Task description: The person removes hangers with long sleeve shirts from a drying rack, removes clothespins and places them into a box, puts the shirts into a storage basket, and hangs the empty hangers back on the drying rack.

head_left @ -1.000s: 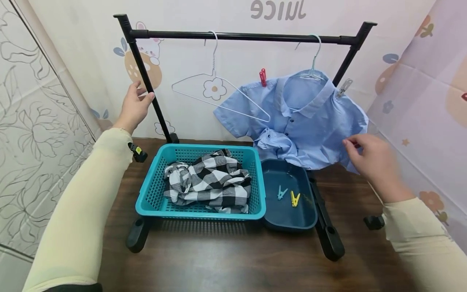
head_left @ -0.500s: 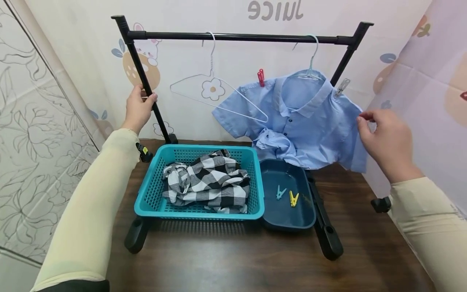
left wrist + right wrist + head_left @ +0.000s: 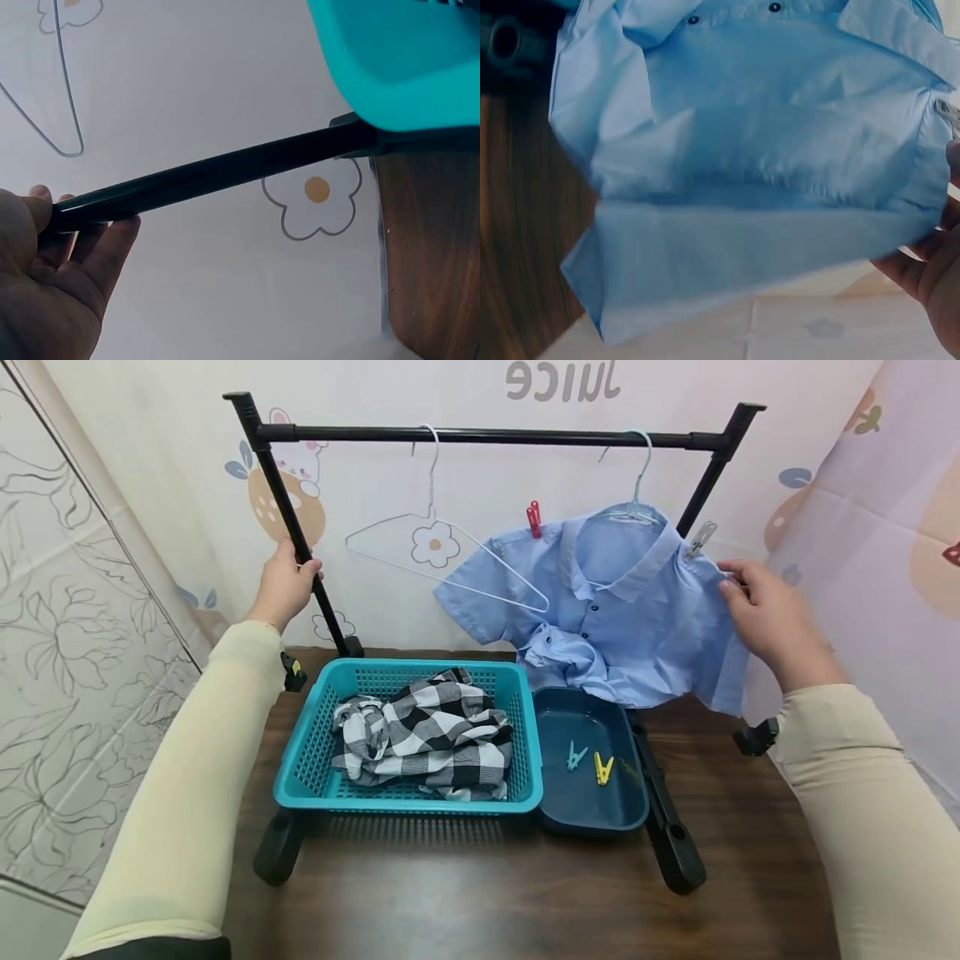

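Head view: the brown wood table runs off the bottom edge, partly hidden by a teal basket at centre. Centre left, the left hand grips a black post. Centre right, the right hand, cropped in the right wrist view, pinches the sleeve of a hanging blue shirt. Behind, a printed curtain has lettering clipped at the top.
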The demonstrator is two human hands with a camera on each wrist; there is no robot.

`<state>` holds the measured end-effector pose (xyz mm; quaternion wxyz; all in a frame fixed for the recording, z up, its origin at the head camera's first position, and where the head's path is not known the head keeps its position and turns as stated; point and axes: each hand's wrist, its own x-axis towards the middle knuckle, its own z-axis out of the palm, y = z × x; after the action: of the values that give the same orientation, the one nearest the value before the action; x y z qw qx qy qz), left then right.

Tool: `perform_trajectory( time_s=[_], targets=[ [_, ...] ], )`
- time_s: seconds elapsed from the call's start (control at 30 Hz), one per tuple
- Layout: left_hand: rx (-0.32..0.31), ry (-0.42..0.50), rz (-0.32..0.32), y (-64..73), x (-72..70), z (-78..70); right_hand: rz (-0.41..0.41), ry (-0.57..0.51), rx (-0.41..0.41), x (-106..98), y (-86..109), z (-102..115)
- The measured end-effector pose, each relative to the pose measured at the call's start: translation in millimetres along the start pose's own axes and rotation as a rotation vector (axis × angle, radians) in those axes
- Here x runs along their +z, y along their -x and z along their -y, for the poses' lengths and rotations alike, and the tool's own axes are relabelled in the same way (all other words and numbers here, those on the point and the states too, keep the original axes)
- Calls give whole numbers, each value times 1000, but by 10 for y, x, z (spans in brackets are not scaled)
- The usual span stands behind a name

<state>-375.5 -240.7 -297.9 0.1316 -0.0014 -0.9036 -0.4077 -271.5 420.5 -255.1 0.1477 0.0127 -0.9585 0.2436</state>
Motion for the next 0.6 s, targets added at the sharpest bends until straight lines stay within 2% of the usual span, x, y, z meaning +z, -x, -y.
perform_trajectory(
  time_s=[0.33, 0.5, 0.6],
  targets=[
    [-35, -25, 102, -27, -41, -56, 26, 9, 9, 177, -119, 204],
    [-58, -9, 129, -2, -54, -59, 1, 27, 4, 230, -112, 243],
    [-61, -3, 138, 15, -61, -66, -16, 27, 28, 233, -102, 256]
  ],
)
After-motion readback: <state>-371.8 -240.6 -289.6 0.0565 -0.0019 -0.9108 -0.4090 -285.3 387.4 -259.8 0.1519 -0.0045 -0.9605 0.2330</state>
